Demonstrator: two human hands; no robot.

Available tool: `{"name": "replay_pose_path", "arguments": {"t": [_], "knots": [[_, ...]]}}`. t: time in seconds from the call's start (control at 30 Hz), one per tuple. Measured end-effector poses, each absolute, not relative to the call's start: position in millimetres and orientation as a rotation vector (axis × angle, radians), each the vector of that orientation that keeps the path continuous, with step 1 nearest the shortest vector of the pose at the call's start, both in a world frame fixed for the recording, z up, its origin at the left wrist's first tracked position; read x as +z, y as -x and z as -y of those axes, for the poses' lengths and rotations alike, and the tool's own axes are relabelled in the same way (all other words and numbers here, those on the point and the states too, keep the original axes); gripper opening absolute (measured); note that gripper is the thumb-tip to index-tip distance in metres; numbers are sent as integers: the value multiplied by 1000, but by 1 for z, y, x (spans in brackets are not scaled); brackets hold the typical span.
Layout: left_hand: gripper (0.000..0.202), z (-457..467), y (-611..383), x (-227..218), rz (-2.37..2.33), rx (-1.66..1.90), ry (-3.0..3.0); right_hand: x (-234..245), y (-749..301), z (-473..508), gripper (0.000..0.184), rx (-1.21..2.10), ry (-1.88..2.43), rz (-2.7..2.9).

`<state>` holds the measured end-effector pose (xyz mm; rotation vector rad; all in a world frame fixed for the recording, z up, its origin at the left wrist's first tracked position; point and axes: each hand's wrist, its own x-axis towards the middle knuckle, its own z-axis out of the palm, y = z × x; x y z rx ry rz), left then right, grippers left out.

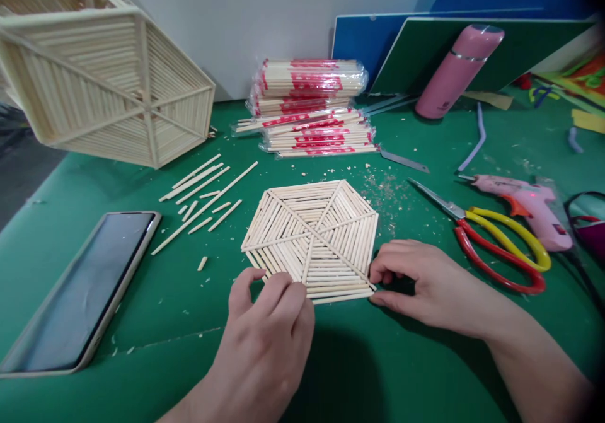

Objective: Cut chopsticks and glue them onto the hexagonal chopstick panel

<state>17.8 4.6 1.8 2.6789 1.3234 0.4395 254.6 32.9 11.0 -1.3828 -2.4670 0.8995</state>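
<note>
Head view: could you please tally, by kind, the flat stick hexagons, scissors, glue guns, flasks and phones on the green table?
Flat stick hexagon: 1
Scissors: 1
Glue gun: 1
Pink flask: 1
Phone: 1
Total: 5

Phone [80,290], scissors [466,216], pink glue gun [524,202], pink flask [458,70], wrapped chopstick packs [312,111], loose sticks [203,190] on green table [189,322].

Craft workshop, hobby-scale. Green-covered bench [189,309] bearing wrapped packs of bamboo sticks [307,108], cut stick lengths [203,199], scattered wood crumbs [382,190], pink hot-glue gun [524,205], yellow-and-red scissors [496,246]. One flat hexagonal stick panel [312,227]; one large assembled stick structure [104,76]. Blue and green boards [472,51] leaning on the wall.
</note>
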Motion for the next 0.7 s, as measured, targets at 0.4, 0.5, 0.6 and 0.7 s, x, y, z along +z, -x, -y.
{"name": "replay_pose_path", "arguments": {"t": [0.4, 0.5, 0.6, 0.7], "knots": [[22, -13, -21, 4, -1343, 341, -2577, 12, -255, -33, 7, 907, 1392, 2475], [23, -14, -21, 4, -1331, 359, -2551, 13, -255, -32, 7, 906, 1392, 2472], [24, -15, -21, 2, -1319, 399, -2546, 13, -255, -32, 7, 909, 1399, 2466], [24, -15, -21, 0, -1301, 441, -2547, 13, -255, -33, 7, 906, 1415, 2463]]}}
